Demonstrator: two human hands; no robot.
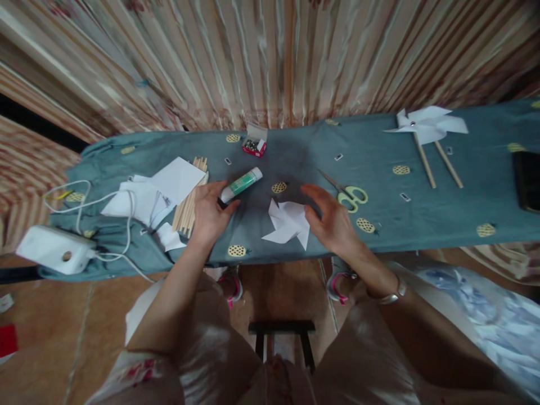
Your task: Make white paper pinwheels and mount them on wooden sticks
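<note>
My left hand (211, 212) has its thumb and forefinger around the near end of a green-and-white glue stick (243, 183), which slants up to the right. A folded white paper pinwheel (290, 221) lies flat on the cloth between my hands. Beside it, my right hand (331, 220) is open, fingers apart, its thumb at the pinwheel's right edge. Scissors with light green handles (346, 197) lie just beyond the right hand. Left of my left hand are a bundle of thin wooden sticks (184, 216) and white paper sheets (177, 180).
A small red box of pins (255, 144) stands open at the back of the cloth-covered table (295, 152). Finished pinwheels on sticks (430, 125) lie at right, near a dark object (527, 180). A white power bank (57, 249) with a cable is at left.
</note>
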